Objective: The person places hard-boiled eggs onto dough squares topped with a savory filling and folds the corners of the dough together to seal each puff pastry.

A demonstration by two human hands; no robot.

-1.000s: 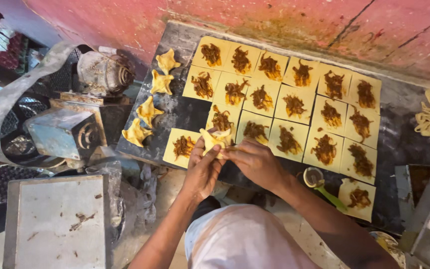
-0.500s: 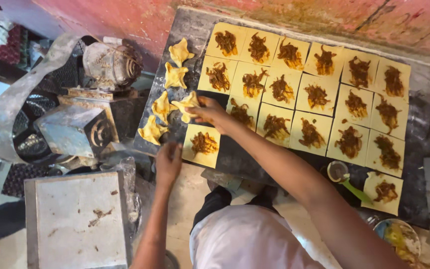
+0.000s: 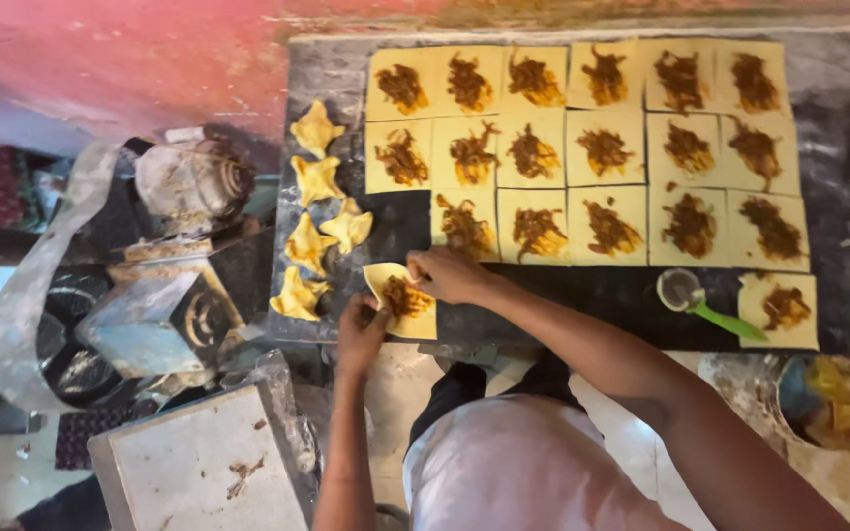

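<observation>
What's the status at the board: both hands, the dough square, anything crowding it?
Left hand and right hand both pinching edges of one filled dough square. Corner lifted, filling showing. Folded parcels close on the left, not touching.

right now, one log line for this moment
left hand on dough square edge | right hand lifting its top corner | folded parcels left

Both hands, left hand [image 3: 361, 329] and right hand [image 3: 448, 274], pinch one dough square [image 3: 402, 298]; folded pieces [image 3: 319, 239] lie just beyond the left hand.
</observation>
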